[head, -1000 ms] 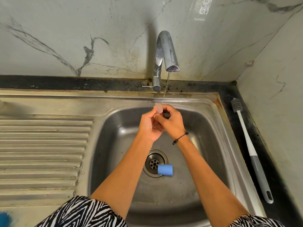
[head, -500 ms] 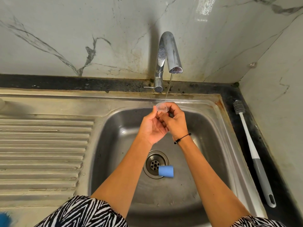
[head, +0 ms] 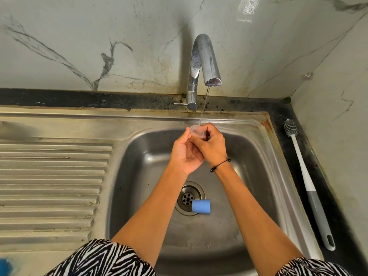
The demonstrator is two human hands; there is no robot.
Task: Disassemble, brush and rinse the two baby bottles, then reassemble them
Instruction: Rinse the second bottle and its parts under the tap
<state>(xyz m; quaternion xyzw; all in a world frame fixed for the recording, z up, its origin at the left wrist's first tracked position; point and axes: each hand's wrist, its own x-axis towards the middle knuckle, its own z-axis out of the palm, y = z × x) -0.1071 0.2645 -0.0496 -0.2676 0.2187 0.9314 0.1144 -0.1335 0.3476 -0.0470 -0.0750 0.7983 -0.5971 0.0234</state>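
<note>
Both my hands are raised over the steel sink basin (head: 139,176), under a thin stream of water from the tap (head: 205,62). Between their fingertips they pinch a small clear silicone bottle teat (head: 197,131). My left hand (head: 184,152) holds it from the left, palm toward me. My right hand (head: 212,145), with a black cord bracelet on the wrist, curls round it from the right. The water lands on the teat. A blue bottle cap (head: 201,206) lies on its side beside the drain (head: 189,198).
A white and grey bottle brush (head: 306,182) lies on the dark counter strip right of the sink. The ribbed draining board (head: 51,186) spreads to the left. Something blue (head: 5,266) shows at the bottom left corner. Marble walls close the back and right.
The teat has been turned between the fingers, from upright to lying with its wide opening toward the stream. Both hands stay under the tap.
</note>
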